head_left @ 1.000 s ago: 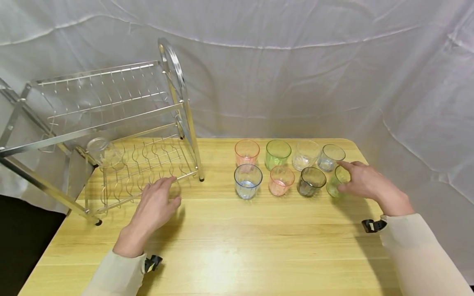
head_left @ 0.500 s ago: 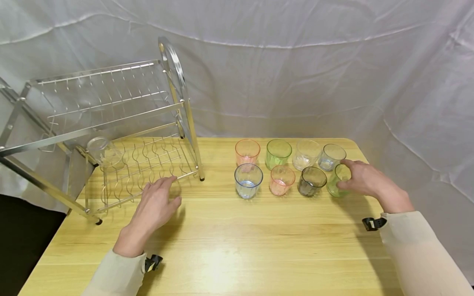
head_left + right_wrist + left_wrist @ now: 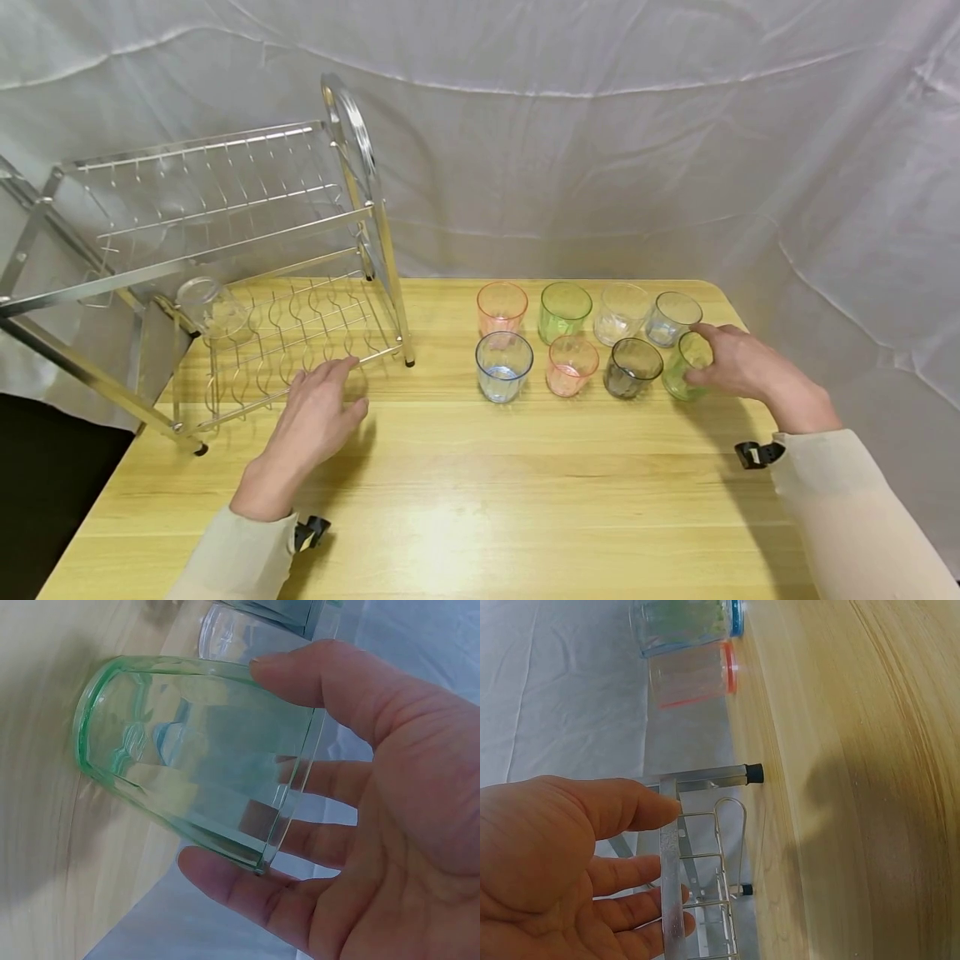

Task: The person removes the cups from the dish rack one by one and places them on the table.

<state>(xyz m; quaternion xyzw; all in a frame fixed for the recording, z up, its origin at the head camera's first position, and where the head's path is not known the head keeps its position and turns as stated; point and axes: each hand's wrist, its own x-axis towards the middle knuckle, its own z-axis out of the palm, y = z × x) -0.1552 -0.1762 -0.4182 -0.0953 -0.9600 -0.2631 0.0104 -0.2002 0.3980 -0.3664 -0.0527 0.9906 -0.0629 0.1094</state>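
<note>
The hands differ: right hand [image 3: 738,363] curls around the green glass [image 3: 686,367], left hand [image 3: 315,417] lies flat, relaxed, beside the rack [image 3: 225,250].

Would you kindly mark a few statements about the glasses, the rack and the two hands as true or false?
1. The right hand has its fingers round the green glass at the right end of the front row. True.
2. The left hand holds a blue glass. False: it holds nothing and lies by the front rail of the metal rack.
3. Eight glasses stand on the wooden table, in two rows of four. True.
4. The rack's lower shelf has nothing on it. False: one clear glass sits at its left end.
5. The dark glass stands in the back row. False: it is in the front row, beside the held green glass.
</note>
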